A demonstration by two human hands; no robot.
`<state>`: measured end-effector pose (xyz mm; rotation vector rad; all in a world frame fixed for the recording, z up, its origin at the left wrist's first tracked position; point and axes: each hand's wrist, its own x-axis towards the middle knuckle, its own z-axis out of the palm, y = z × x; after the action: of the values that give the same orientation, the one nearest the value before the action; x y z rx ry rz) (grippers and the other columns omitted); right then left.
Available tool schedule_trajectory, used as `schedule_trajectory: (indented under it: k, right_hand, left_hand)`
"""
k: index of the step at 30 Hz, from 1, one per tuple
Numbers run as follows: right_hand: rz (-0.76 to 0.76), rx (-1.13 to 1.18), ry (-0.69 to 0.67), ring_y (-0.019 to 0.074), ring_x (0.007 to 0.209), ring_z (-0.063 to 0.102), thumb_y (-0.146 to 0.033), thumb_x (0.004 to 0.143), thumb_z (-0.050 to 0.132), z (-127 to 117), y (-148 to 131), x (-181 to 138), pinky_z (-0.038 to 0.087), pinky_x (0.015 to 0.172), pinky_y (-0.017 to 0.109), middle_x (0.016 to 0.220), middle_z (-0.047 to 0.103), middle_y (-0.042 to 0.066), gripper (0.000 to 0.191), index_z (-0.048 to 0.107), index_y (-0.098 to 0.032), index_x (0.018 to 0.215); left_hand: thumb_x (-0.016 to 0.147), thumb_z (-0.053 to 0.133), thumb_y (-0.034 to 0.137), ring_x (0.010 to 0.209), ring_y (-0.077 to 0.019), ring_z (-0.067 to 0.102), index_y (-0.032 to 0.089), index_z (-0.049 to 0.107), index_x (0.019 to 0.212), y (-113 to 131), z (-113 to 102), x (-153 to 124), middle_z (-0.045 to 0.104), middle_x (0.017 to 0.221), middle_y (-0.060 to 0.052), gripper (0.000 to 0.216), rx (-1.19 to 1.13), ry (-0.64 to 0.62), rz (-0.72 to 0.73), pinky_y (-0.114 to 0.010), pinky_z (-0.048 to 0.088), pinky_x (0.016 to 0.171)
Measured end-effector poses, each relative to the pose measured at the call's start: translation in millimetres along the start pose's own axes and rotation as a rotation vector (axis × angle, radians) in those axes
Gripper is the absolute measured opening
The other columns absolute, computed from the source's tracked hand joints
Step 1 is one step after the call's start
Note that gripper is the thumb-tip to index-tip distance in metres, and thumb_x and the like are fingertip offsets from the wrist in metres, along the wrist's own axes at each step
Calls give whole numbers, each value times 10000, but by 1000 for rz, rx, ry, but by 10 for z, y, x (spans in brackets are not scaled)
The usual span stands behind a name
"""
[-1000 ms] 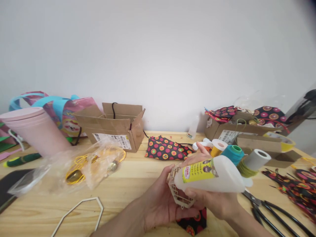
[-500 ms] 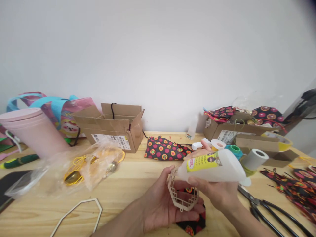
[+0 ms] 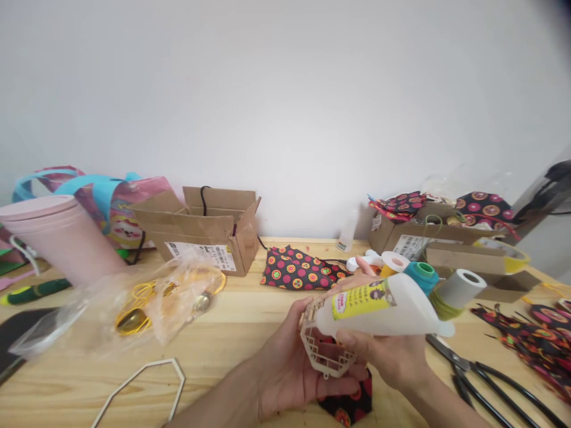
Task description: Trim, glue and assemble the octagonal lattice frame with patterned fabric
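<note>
My left hand (image 3: 289, 362) is closed round a pale wooden octagonal lattice frame (image 3: 328, 365), which it holds tilted over the table. My right hand (image 3: 392, 359) grips a translucent white glue bottle (image 3: 408, 306) with a yellow label, lying nearly level. The bottle's narrow end points left, at the upper part of the frame; its tip is hidden, so I cannot tell whether it touches. Under my left hand is a piece of black patterned fabric (image 3: 348, 407). A plain octagonal wooden ring (image 3: 178, 380) lies to the left, partly out of view.
Black-handled scissors (image 3: 473, 365) and thread spools (image 3: 422, 276) are at the right. A patterned fabric pouch (image 3: 298, 267) lies behind my hands. Further left are an open cardboard box (image 3: 200, 232), a plastic bag (image 3: 102, 315) with yellow cord, and a pink tumbler (image 3: 66, 238).
The bottle has shifted slightly left and down with my right hand. The lattice frame has moved a little left and tilted in my left hand.
</note>
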<state>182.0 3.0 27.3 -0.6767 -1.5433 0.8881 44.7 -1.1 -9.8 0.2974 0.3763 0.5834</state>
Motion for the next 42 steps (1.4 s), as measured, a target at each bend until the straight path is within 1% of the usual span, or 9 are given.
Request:
schedule_trajectory:
  k: [4, 10, 17, 22, 27, 31, 36, 39, 42]
  right_hand:
    - [6, -17, -42, 263, 750, 670, -433, 586, 729, -103, 55, 16, 569, 640, 362, 804, 687, 63, 545, 564, -209, 1055]
    - [28, -161, 273, 256, 713, 663, -418, 606, 717, -167, 182, -9, 561, 589, 350, 834, 695, 63, 489, 583, -213, 1030]
    - [-256, -298, 8, 209, 786, 643, -313, 664, 680, -56, 84, -24, 441, 877, 428, 854, 680, -8, 318, 551, -268, 951]
    - [-372, -370, -62, 232, 813, 636, -335, 580, 717, -94, 33, -12, 396, 923, 447, 866, 677, -16, 409, 550, -302, 953]
    - [-500, -386, 121, 218, 733, 647, -362, 650, 671, -114, 59, -27, 396, 924, 447, 800, 688, -8, 276, 555, -287, 890]
    - [-402, -360, 277, 231, 796, 641, -450, 660, 656, -165, 11, 14, 447, 875, 431, 836, 679, 25, 350, 573, -240, 928]
    - [-73, -346, 484, 210, 484, 633, -433, 640, 676, -232, -21, -21, 555, 515, 321, 567, 682, 10, 342, 636, -204, 891]
    - [91, -319, 547, 248, 526, 652, -415, 551, 728, -247, 44, -114, 567, 538, 349, 572, 692, 34, 419, 655, -166, 880]
    - [120, -295, 642, 266, 607, 670, -413, 553, 729, -251, 98, -169, 572, 584, 368, 650, 712, 61, 439, 656, -157, 902]
  left_hand:
    - [785, 361, 534, 770, -218, 652, 41, 532, 1149, 32, 6, -21, 686, 923, -138, 636, 19, 7, 66, -328, 510, 678]
    - [788, 334, 546, 890, -265, 613, 23, 482, 1197, 46, 5, -52, 651, 964, -170, 680, -6, -5, 159, -393, 468, 770]
    - [817, 353, 462, 842, -205, 618, 63, 552, 1133, 24, 9, -22, 679, 925, -112, 546, 40, 10, 202, -338, 455, 778]
    - [815, 339, 446, 784, -187, 627, 61, 617, 1010, 37, 13, 10, 687, 869, -120, 513, 71, -2, 247, -287, 451, 717]
    - [810, 364, 438, 718, -181, 621, 99, 617, 1000, 38, -5, -8, 681, 811, -93, 464, 54, 69, 296, -325, 452, 711]
    - [800, 394, 429, 869, -242, 610, 98, 567, 1100, 84, 12, -63, 683, 909, -120, 479, -10, 99, 371, -417, 428, 807]
    - [795, 403, 411, 954, -241, 596, 59, 588, 1096, 153, 41, -125, 669, 1026, -166, 499, -12, 85, 479, -357, 407, 865]
    - [802, 385, 415, 929, -237, 612, 36, 593, 1095, 161, 37, -136, 659, 1048, -184, 522, -21, 29, 489, -324, 414, 862]
    - [788, 401, 418, 948, -259, 609, 22, 607, 1073, 148, 25, -135, 670, 1019, -187, 530, -58, 25, 456, -330, 420, 862]
